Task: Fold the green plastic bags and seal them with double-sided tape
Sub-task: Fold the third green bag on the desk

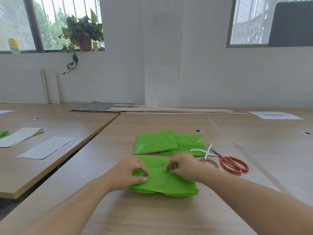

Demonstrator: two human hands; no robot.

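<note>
A green plastic bag (162,182) lies on the wooden table in front of me, on top of a small stack of more green bags. My left hand (130,173) pinches its left part between thumb and fingers. My right hand (184,165) pinches the bag near its upper right. Two folded green bags (155,141) lie overlapping just beyond. A roll of double-sided tape (209,161) sits right of my right hand, partly hidden by it, with white backing strips (203,150) curling beside it.
Orange-handled scissors (232,162) lie right of the tape. On the neighbouring table to the left lie a white sheet (47,147) and a paper pad (20,136). Thin wooden slats (169,110) and a printed sheet (274,115) lie at the back.
</note>
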